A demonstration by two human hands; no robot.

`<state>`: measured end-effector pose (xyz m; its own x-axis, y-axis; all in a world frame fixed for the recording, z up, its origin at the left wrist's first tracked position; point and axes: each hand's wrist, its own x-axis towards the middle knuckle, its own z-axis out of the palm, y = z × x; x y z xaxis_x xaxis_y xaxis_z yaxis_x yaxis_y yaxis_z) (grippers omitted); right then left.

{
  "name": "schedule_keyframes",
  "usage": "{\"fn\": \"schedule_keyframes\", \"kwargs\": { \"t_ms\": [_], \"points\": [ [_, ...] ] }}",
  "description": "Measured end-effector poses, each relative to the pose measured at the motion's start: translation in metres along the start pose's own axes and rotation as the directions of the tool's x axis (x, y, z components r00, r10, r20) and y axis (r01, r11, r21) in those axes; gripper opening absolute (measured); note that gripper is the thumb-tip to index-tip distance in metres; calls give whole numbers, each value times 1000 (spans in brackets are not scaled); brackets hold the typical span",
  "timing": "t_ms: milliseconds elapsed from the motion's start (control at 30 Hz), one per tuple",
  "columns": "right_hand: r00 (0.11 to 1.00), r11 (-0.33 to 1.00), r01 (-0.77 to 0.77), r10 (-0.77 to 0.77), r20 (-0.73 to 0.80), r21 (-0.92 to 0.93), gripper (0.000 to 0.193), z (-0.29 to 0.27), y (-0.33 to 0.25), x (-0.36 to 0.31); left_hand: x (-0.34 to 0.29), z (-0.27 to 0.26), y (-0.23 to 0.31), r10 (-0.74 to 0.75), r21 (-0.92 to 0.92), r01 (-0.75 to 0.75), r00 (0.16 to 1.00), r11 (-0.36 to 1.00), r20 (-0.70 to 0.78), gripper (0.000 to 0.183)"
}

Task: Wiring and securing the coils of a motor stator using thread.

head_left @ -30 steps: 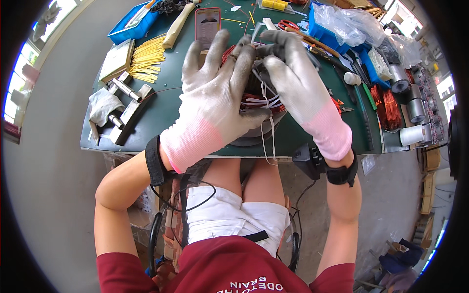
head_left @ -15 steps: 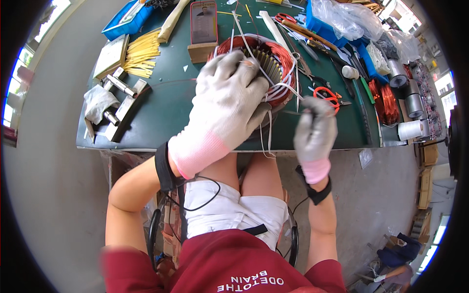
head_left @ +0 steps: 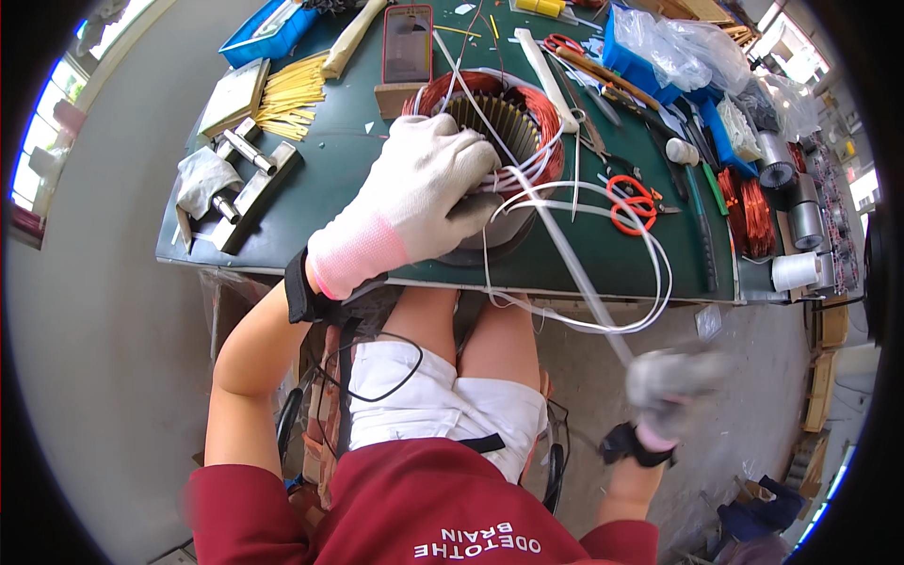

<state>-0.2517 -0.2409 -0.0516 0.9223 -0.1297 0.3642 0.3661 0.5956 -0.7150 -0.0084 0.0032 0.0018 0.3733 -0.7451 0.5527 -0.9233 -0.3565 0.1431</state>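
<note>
Looks like the lacing step, probably mid-stitch: white cord running from the near side of the copper coil ring out to the right hand, with slack loops spread right of the ring and past the near edge of the table. Found the ring upright on the table, near side, about centre. Left hand: laid on the ring's near left rim, fingers curled, thumb apart; can't tell whether clamped on cord or just steadying. Right hand: beyond the near edge, right side, badly blurred, fingers apparently clamped on the cord's straight run. Would call next for drawing the slack through evenly, ring kept steady, loops kept off the orange-handled scissors, then snugging down. Counting: one ring, one phone against one wooden block on the far side, two pairs of scissors including the red-handled scissors farther off, three blue trays (one far left, two far right), one rag at left, at least three grey spools and one white spool at right. Can't count yellow strips or cord strands.
</note>
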Motion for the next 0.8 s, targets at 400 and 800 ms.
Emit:
{"fn": "schedule_keyframes", "kwargs": {
  "t_ms": [400,800],
  "points": [
    [665,-348,-666,122,-736,-660,20,-135,-26,-176,-5,-7,6,4,14,-3,999,1000,-32,27],
    [537,689,-724,594,-599,33,24,-72,67,-52,-1,-4,3,-42,-41,43,999,998,24,30]
  ]
}}
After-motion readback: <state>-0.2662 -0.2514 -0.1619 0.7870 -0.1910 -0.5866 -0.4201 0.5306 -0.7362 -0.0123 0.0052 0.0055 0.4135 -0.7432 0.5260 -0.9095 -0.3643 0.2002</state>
